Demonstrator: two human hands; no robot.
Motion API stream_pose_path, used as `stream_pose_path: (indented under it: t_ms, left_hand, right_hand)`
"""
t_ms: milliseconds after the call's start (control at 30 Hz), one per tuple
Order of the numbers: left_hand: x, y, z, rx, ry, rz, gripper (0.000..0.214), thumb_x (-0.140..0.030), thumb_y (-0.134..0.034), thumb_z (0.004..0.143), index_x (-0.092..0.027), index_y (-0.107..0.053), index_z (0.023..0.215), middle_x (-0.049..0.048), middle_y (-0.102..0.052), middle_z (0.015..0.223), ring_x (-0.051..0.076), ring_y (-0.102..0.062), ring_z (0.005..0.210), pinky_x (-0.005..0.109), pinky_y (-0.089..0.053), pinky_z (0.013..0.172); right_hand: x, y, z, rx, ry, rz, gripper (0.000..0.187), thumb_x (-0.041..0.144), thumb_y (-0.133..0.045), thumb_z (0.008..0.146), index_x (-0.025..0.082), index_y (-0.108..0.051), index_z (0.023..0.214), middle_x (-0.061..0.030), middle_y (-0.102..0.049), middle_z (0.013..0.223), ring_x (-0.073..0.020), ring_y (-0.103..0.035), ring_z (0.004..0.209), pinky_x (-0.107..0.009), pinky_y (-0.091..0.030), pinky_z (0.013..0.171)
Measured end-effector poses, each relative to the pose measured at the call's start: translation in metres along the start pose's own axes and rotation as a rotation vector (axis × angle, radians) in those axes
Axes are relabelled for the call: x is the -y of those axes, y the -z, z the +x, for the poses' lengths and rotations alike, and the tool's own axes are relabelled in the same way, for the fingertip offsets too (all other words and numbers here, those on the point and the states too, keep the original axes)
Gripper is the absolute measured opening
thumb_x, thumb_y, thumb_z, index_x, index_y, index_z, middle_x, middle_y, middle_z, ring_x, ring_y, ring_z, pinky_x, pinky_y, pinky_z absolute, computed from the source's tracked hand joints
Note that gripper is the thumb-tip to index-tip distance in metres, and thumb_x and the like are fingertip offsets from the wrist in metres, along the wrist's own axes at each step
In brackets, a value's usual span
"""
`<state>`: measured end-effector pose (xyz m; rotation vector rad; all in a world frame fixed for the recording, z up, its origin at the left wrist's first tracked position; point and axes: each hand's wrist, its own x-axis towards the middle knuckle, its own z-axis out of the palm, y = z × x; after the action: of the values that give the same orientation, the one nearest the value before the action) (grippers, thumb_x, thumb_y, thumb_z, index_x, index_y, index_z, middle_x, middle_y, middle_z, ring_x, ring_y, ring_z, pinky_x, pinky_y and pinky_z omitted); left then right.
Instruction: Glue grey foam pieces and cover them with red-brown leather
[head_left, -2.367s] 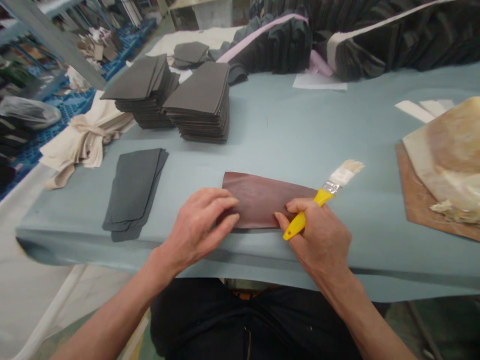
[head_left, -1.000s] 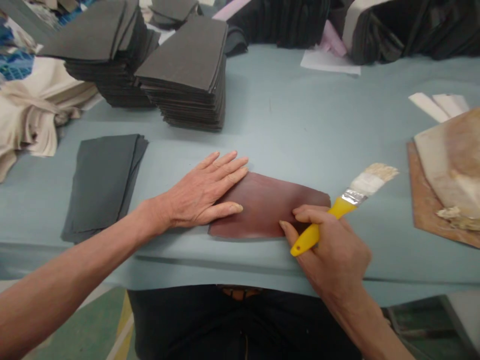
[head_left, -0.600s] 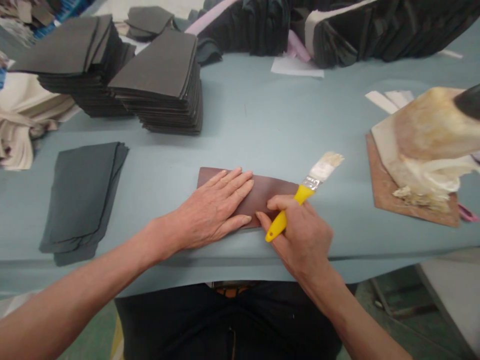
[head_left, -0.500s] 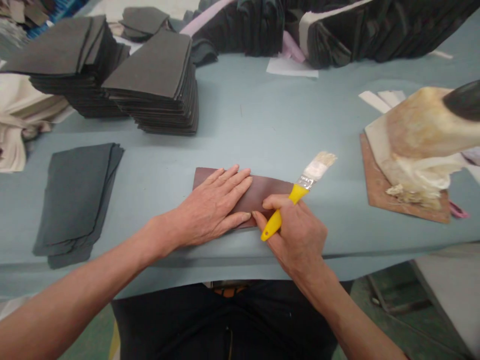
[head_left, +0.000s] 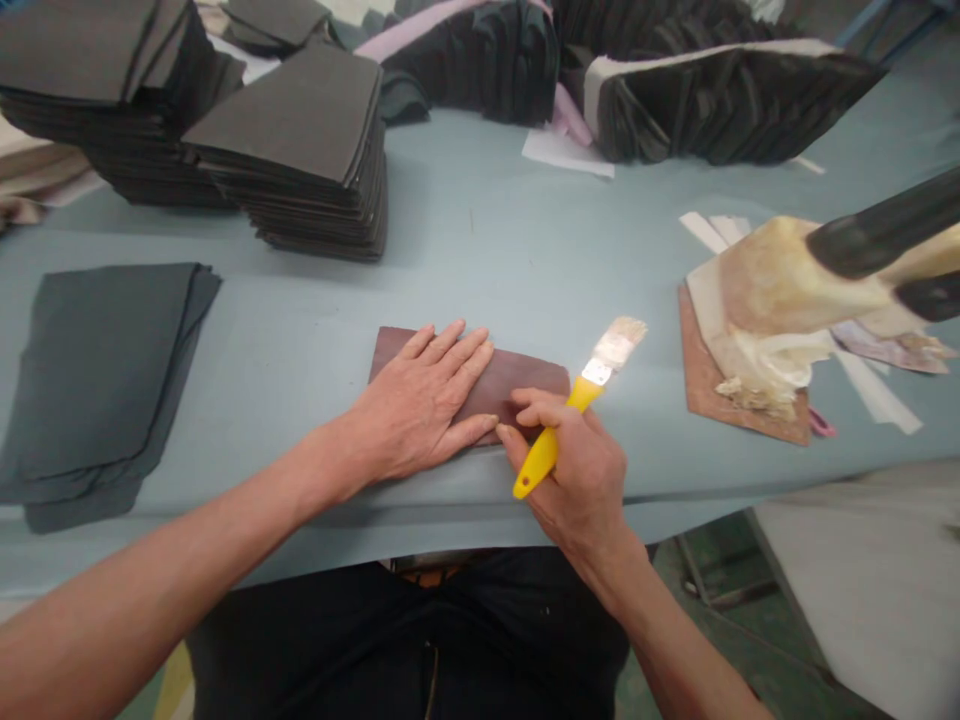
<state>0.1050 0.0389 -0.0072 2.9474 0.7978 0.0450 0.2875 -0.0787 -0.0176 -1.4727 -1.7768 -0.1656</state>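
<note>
Resting the left hand [head_left: 416,405] flat over the left part of a reddish-brown panel [head_left: 517,378], with fingers spread and extended, so with the left grip unclenched. Holding a brush [head_left: 586,392] in the right hand [head_left: 574,465], with the right grip closed around its yellow handle and with pale bristles pointing to the far right. Also bringing the right thumb and forefinger to the panel's near edge, just beside the left thumb; can't tell if pinching it. Can place the panel flat on the near side of the counter [head_left: 465,240], around the middle. See dark grey sheets [head_left: 105,370] overlapping at left, plus a left stack [head_left: 82,60] and a right stack [head_left: 300,110] of dark pieces behind them. See strapped black bundles [head_left: 712,105] at the far side. At right, see a stained container [head_left: 772,270] with black handles [head_left: 885,230] on a brown board [head_left: 697,370].
</note>
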Motion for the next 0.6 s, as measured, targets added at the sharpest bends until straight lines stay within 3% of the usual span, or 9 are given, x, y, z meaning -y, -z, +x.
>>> stream_pose_path:
  t_ms: [167,300,467,600]
  left_hand:
    - [0.001,-0.004,-0.001,-0.001,-0.012,-0.018,0.09,-0.07,-0.026,0.111,-0.001,-0.032,0.169,0.0233,-0.03,0.178,0.042,-0.026,0.168,0.058,-0.024,0.136]
    - [0.003,-0.006,-0.001,0.008,-0.019,-0.032,0.097,-0.076,-0.032,0.108,0.0,-0.033,0.168,0.025,-0.03,0.178,0.041,-0.027,0.168,0.057,-0.022,0.137]
    - [0.003,-0.005,-0.001,0.026,-0.03,-0.006,0.102,-0.077,-0.044,0.104,0.0,-0.029,0.17,0.0261,-0.027,0.179,0.043,-0.025,0.168,0.058,-0.021,0.137]
    - [0.001,-0.002,-0.001,0.012,-0.038,-0.008,0.098,-0.077,-0.039,0.106,-0.003,-0.031,0.17,0.0248,-0.03,0.178,0.045,-0.028,0.167,0.06,-0.024,0.136]
  right_hand:
    - [0.016,-0.008,0.001,0.062,0.018,0.077,0.017,0.029,-0.068,0.103,0.023,-0.056,0.114,-0.0134,-0.077,0.127,-0.0268,-0.074,0.121,-0.045,-0.061,0.103]
    - [0.021,-0.017,-0.001,0.137,0.011,0.093,0.021,0.034,-0.066,0.104,0.023,-0.054,0.117,-0.0167,-0.073,0.138,-0.0307,-0.07,0.13,-0.051,-0.059,0.107]
    - [0.009,-0.019,-0.004,0.195,-0.049,0.059,0.027,0.039,-0.065,0.105,0.021,-0.054,0.122,-0.0205,-0.066,0.148,-0.0345,-0.061,0.143,-0.057,-0.056,0.113]
    - [-0.005,-0.016,-0.002,0.218,-0.103,0.036,0.035,0.046,-0.066,0.104,0.021,-0.054,0.127,-0.021,-0.062,0.153,-0.0353,-0.059,0.146,-0.059,-0.054,0.117]
